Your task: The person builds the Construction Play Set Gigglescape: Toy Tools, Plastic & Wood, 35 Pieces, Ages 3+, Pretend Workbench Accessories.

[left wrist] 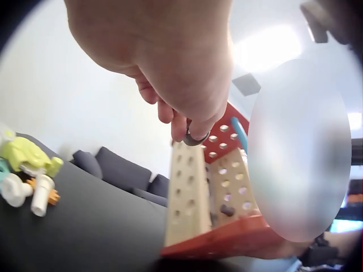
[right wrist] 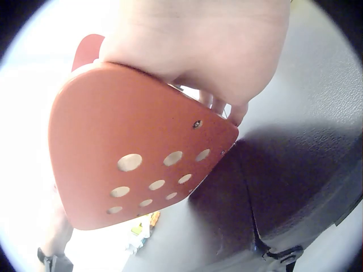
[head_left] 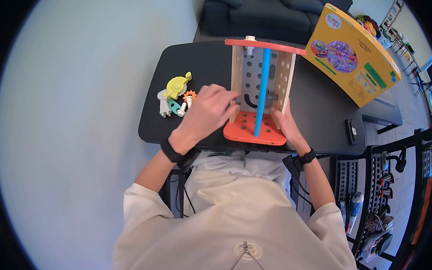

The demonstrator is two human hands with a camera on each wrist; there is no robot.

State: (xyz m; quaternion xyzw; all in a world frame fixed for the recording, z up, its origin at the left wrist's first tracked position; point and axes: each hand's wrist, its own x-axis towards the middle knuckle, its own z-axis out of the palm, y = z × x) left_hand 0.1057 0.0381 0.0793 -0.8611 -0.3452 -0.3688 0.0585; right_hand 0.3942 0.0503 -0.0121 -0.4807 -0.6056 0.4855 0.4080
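Note:
A toy toolbox stands on end, with perforated wooden sides [head_left: 284, 74], a red end panel [head_left: 247, 129] at the bottom and a blue rod [head_left: 262, 84] running between its ends. My left hand [head_left: 203, 111] pinches a dark grey round-headed piece [left wrist: 195, 139] at the wooden left side. At the lower right, my right hand [head_left: 285, 124] grips the box by its other side, close to the red end; some of its fingers are hidden behind. A white bolt [head_left: 250, 44] sits through the upper red panel, and a dark grey piece [head_left: 272, 98] pokes in from the right side.
Toy parts lie on the black table [head_left: 321, 116] at the left: a yellow-green saw-like piece [head_left: 177, 87], an orange gear [head_left: 190, 94], white pieces [left wrist: 42, 196] and a teal piece [head_left: 174, 107]. A yellow product carton [head_left: 352, 56] stands back right. Behind is a dark sofa [head_left: 268, 12].

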